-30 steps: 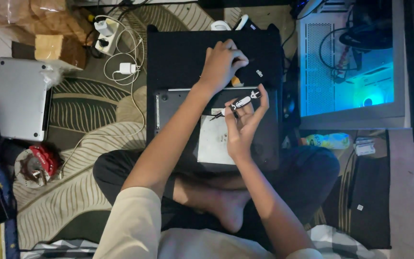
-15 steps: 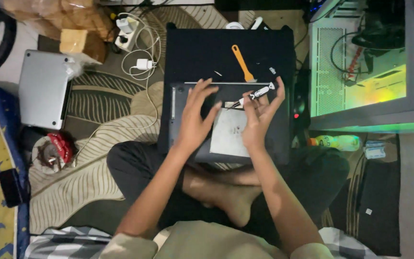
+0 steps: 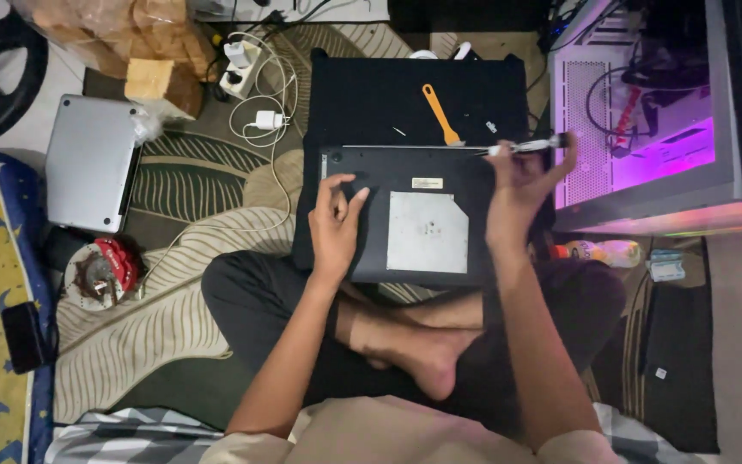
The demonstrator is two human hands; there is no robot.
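The upturned laptop (image 3: 405, 215) has a matt dark plastic shell with a dull, brushed-looking grey metal plate (image 3: 427, 232) set in it. The pry tool (image 3: 441, 114) looks like smooth orange plastic. The second laptop (image 3: 89, 163) is satiny silver metal. The rug (image 3: 165, 318) is woven cloth.

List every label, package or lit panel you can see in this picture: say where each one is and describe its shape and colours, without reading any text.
Small label: pale rectangle on the dark laptop base, between the left hand and right hand.
Clear bag: top left, crumpled, holding brown lumps.
Computer case: right, silver box, glowing purple inside.
Small packet: lower right, pale greenish.
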